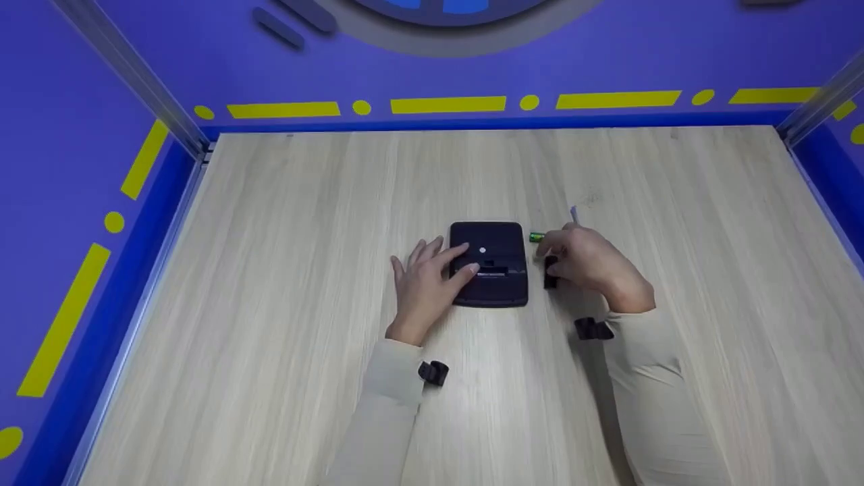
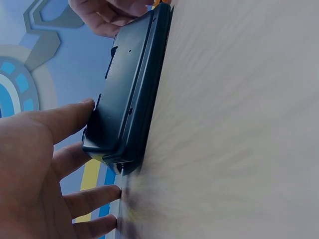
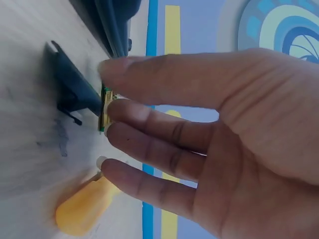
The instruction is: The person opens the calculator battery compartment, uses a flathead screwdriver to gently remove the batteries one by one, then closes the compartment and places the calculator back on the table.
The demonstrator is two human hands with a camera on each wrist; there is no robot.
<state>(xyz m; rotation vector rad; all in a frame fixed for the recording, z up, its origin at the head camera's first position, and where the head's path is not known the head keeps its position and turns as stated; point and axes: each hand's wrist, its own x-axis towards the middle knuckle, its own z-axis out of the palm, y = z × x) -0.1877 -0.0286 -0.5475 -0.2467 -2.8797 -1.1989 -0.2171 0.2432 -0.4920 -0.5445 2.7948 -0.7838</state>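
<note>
Black device point(image 1: 505, 253) lies flat beside battery point(image 1: 536, 237) and cover point(image 1: 550, 278).

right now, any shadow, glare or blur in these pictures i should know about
Head: a soft shadow falls on the table beside the right sleeve, and a pale sheen brightens it at bottom centre; left wrist: the tabletop looks smeared, with a dark shadow near the lower end of the black device; right wrist: the yellow handle looks soft-edged.

We see a pale wood-grain worktop point(image 1: 290, 283), a purple-blue wall point(image 1: 607, 54) behind its far edge bearing yellow bars point(image 1: 448, 104) and dots point(image 1: 362, 107), and metal posts point(image 1: 135, 74) by both far corners.
</note>
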